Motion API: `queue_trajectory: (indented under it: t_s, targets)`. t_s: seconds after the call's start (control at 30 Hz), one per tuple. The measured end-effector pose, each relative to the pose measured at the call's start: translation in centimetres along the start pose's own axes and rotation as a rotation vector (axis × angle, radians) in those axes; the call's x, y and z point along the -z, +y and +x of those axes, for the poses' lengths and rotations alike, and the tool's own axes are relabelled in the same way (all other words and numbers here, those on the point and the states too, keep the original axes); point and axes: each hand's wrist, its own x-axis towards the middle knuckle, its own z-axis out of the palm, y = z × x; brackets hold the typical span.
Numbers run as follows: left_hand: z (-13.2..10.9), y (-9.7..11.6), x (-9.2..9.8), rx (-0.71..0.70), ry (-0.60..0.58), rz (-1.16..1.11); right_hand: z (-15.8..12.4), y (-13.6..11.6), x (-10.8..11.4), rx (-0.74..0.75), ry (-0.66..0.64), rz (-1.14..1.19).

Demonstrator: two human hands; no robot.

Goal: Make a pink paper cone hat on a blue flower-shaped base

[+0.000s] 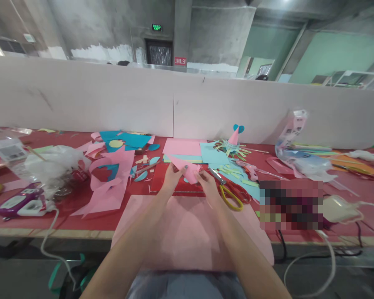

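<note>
Between both hands I hold a piece of pink paper [184,168], pointed at its upper left and curled at its lower end. My left hand [173,176] is closed on its left side, and my right hand [206,180] pinches the lower right part. Beneath them lies a red board [158,182] on the table. Just right of my right hand rest scissors [232,197] with yellow and red handles. A large pink sheet [187,232] spreads below my forearms. Behind the hands are another pink sheet [182,146] and light blue paper [214,153].
A pink paper cone [234,137] with blue round pieces on top stands among green paper strips. A pink glue gun [251,169] lies right of the scissors. Cut pink paper [112,187], blue paper [134,141] and a plastic bag [54,166] crowd the left. A white partition [112,99] borders the back.
</note>
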Motion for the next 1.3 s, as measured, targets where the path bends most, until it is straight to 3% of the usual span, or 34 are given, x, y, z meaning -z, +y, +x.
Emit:
queue_trajectory:
  t_s: [0.3,0.57,0.77,0.9,1.13,1.3]
  targets:
    - [-0.1,0.0,-0.1,0.034,-0.024,-0.002,0.0,-0.5,0.0,0.022,0.082,-0.077]
    - [-0.2,-0.1,-0.2,0.050,-0.056,0.001,-0.1,-0.3,0.5,0.149,0.053,-0.105]
    - [-0.3,0.1,-0.2,0.043,-0.131,-0.036,0.1,-0.1,0.7,0.075,0.072,-0.007]
    - [0.0,-0.1,0.0,0.014,-0.080,0.002,-0.1,-0.3,0.3,-0.032,0.029,0.076]
    - [0.8,-0.7,0.6,0.007,0.065,-0.007,-0.5,-0.9,-0.3,-0.053,-0.030,0.051]
    - [0.6,-0.5,0.4,0.042,0.036,-0.040,-0.4,-0.8,-0.1,-0.038,0.003,0.045]
